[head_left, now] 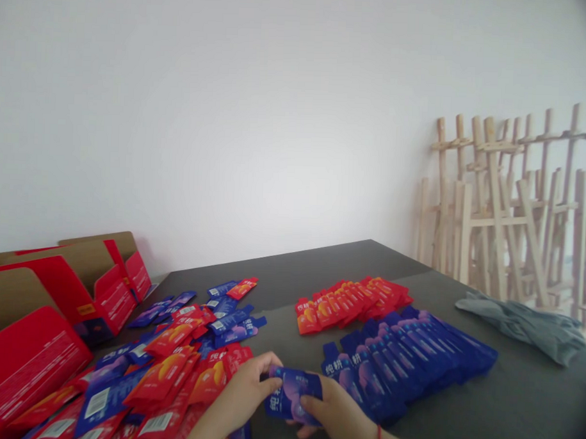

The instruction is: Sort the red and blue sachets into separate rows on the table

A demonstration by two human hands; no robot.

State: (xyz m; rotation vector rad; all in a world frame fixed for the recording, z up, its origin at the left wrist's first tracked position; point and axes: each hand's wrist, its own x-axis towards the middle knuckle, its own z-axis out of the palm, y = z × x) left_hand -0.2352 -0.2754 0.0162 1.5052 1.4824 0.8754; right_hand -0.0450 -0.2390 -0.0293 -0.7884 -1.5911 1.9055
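Note:
A blue pouch (294,394) with purple fruit printed on it is held between both hands above the near edge of the table. My left hand (254,386) pinches its left end, thumb on top. My right hand (337,407) grips the right end, with the thumb across its front and fingers underneath. Right beside my right hand lies an overlapping row of blue pouches (403,354). Behind that row, red pouches (352,301) are fanned out in a similar row. To the left of my left hand spreads a loose, mixed heap of red and blue pouches (172,362).
Open red cardboard boxes (55,288) stand at the table's left side. A crumpled grey-blue cloth or plastic piece (520,323) lies on the dark table (330,259) at the right. Wooden easels (495,207) lean near the white wall beyond the right edge.

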